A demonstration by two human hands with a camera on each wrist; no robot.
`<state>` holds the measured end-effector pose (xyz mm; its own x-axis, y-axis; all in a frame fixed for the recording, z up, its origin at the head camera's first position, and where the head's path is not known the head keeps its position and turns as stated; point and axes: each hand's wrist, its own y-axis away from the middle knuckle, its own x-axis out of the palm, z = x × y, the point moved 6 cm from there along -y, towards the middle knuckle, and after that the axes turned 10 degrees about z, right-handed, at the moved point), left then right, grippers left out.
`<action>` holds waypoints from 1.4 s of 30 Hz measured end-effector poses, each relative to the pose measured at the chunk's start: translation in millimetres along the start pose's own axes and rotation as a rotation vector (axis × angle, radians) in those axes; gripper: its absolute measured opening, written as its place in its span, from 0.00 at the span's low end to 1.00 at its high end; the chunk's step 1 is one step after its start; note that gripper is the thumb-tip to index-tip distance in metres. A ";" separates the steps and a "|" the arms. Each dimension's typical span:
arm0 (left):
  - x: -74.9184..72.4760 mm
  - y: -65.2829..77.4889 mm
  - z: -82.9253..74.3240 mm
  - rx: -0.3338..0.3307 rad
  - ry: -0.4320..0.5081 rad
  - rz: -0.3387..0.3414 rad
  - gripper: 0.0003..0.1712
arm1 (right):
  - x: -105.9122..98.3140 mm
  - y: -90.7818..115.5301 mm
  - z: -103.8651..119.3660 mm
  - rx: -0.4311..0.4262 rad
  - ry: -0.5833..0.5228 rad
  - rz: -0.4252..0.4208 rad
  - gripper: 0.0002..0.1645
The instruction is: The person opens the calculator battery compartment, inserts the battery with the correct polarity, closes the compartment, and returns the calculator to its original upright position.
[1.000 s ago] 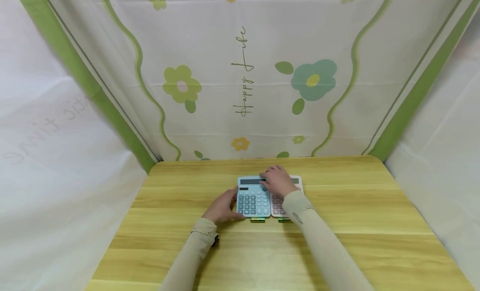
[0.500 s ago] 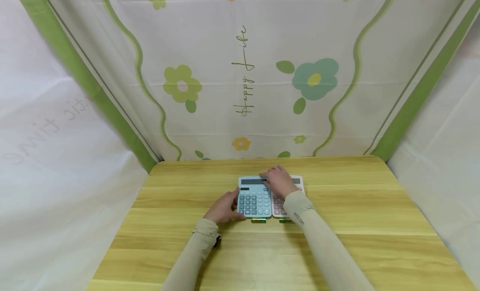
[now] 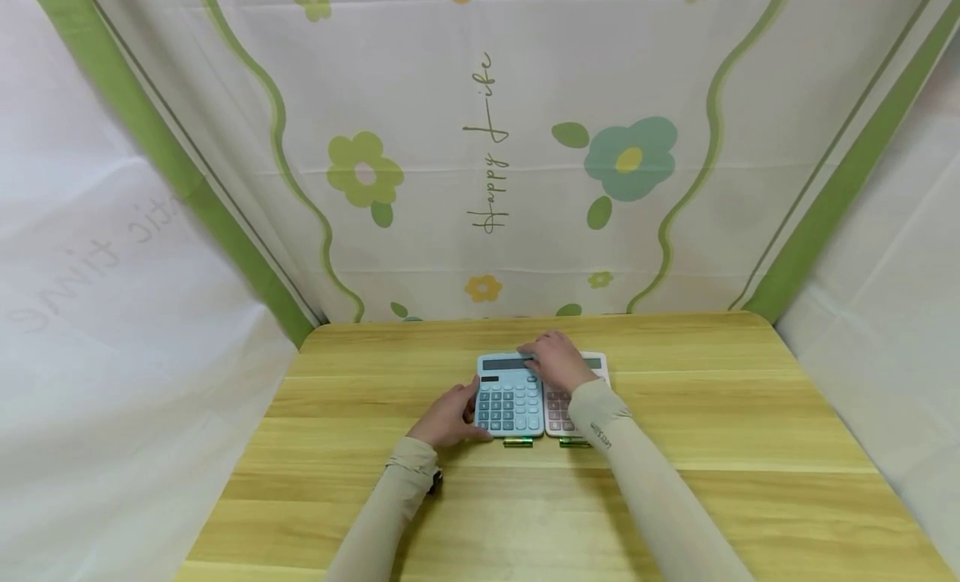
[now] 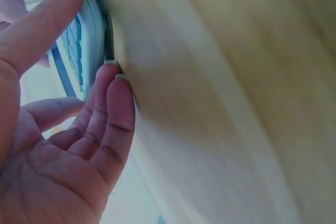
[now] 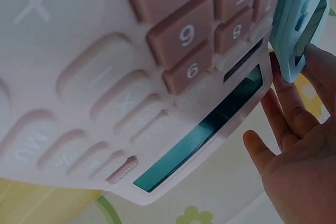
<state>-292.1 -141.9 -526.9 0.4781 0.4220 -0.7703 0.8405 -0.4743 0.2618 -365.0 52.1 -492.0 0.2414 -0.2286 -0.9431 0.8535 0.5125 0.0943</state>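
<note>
A light blue calculator [image 3: 495,408] lies beside a pale pink calculator [image 3: 553,411], its display toward the back of the table. My left hand [image 3: 446,415] holds the blue one at its left side. In the left wrist view, the left thumb [image 4: 58,14] lies along its edge and the fingertips reach low beside it, near the wood. My right hand [image 3: 558,361] arches over the pink calculator and pinches the blue one's far right corner. The right wrist view shows that thumb on the blue display, fingers at the far edge. The right forearm hides part of the pink calculator.
Two small green cylinders, looking like batteries, lie at the near edges: one battery [image 3: 518,442] by the blue calculator, another battery [image 3: 574,442] by the pink one. The wooden table [image 3: 337,482] ends at a flowered curtain [image 3: 420,248] behind, with white cloth on both sides.
</note>
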 end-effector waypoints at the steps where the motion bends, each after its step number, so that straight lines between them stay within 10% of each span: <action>1: 0.1 -0.2 0.3 -0.002 -0.003 0.003 0.64 | -0.8 0.5 0.4 0.000 -0.015 0.002 0.21; 42: 9.6 -10.2 -6.0 0.161 0.052 0.114 0.51 | -30.2 -2.1 10.8 -0.030 -0.419 -0.173 0.22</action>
<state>-294.5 -128.4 -533.5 0.5836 0.3956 -0.7091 0.7305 -0.6372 0.2458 -369.1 48.9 -460.3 0.2680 -0.6247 -0.7334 0.8856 0.4595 -0.0678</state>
